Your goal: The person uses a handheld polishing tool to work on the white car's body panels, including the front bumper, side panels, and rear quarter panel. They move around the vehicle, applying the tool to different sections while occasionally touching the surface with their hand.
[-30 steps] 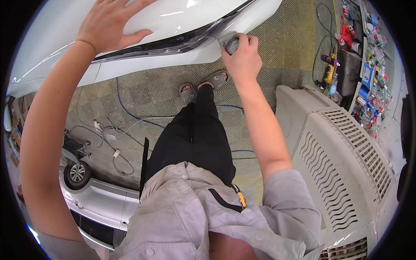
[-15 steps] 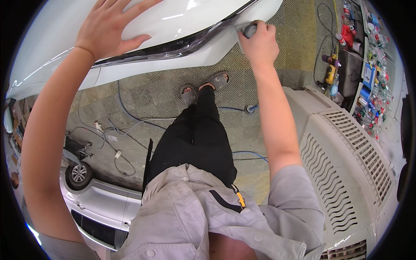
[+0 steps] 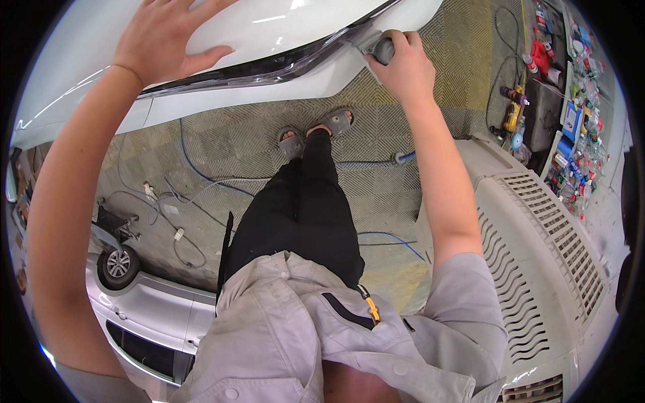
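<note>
My left hand [image 3: 161, 40] lies flat with fingers spread on the white panel [image 3: 289, 30] of a car front. Below that panel runs a long, dark, glossy headlight strip [image 3: 262, 75]. At the strip's right end, my right hand [image 3: 411, 67] is closed round a grey round-knobbed tool [image 3: 383, 51]. The tool's flat base rests against the car beside the strip; its exact kind is not clear, and my fingers hide part of it.
Under my sandalled feet is a patterned floor [image 3: 235, 141] with a blue hose [image 3: 366, 162] and several cables. A beige slatted plastic casing [image 3: 497, 195] stands at my right, with plastic bottles [image 3: 584, 144] beyond it. Behind me on the left is a silver car [image 3: 148, 309].
My right hand and the grey tool have shifted slightly down, and the tool's base now reaches further left toward the headlight strip. My left hand has slid slightly left on the panel.
</note>
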Action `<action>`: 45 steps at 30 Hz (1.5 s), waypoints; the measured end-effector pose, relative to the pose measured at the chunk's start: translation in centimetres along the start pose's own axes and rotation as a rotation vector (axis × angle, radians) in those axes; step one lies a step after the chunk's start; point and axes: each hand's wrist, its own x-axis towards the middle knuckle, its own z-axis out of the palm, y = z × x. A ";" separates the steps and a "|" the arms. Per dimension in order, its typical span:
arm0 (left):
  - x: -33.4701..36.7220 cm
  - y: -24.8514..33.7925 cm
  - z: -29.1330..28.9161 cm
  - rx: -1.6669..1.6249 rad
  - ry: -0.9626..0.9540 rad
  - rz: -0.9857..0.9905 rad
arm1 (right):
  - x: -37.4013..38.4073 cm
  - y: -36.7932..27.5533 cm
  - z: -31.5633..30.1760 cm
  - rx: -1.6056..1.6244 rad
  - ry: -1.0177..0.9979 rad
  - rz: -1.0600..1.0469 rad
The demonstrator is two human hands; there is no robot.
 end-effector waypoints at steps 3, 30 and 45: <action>0.0 0.0 0.0 -0.014 0.011 -0.001 | -0.5 0.0 0.2 0.033 0.025 -0.091; 0.0 0.1 0.6 0.024 0.101 0.036 | -3.4 -3.3 0.8 0.108 0.035 -0.076; -0.1 -0.1 1.0 0.055 0.098 0.027 | -8.3 -7.4 1.7 0.250 -0.054 -0.009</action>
